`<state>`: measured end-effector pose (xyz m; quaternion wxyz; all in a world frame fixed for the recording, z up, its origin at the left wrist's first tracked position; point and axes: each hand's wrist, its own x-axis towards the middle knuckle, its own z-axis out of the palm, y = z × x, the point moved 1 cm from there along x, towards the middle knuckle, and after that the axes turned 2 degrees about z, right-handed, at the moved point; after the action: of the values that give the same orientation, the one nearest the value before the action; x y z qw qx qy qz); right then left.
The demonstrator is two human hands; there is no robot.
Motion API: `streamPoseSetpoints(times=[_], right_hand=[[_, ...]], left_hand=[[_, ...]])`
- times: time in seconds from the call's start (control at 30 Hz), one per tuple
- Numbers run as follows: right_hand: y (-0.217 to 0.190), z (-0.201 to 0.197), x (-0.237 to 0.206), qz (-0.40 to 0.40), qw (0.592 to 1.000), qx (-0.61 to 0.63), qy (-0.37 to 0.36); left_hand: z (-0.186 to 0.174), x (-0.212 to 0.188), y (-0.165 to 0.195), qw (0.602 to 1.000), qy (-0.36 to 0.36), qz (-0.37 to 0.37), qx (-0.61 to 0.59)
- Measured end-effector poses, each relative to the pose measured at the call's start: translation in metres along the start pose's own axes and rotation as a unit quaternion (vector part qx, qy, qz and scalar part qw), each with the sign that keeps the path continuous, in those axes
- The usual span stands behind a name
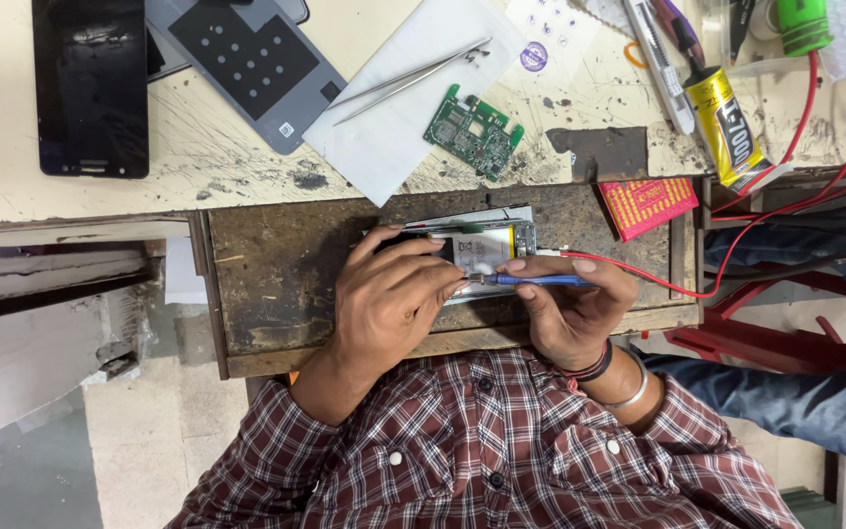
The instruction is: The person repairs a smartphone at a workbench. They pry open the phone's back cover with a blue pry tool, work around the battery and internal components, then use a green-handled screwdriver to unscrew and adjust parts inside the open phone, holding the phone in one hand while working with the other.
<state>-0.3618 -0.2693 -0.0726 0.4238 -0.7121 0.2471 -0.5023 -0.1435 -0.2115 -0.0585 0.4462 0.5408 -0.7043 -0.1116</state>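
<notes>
The left hand (384, 294) lay over an opened phone (487, 250) on the dark wooden board at the desk's (12, 196) near edge, fingers curled down on its frame. The right hand (565, 309) pinched a blue-handled screwdriver (531, 280), tip touching the phone beside the left fingers. A green circuit board (474, 132) and tweezers (408, 80) lay farther back, well apart

A scratched cream worktop (247, 167) spans the far side, a dark wooden board (276, 284) juts nearer, grey floor (100, 451) lies at left.
</notes>
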Motion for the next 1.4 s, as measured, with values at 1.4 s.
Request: streamPoseSetpoints(times=[1.4], right_hand=[[-0.008, -0.069, -0.027, 0.003, 0.983, -0.182, -0.037]], left_hand=[[-0.041, -0.013, -0.029, 0.973, -0.171, -0.113, 0.107]])
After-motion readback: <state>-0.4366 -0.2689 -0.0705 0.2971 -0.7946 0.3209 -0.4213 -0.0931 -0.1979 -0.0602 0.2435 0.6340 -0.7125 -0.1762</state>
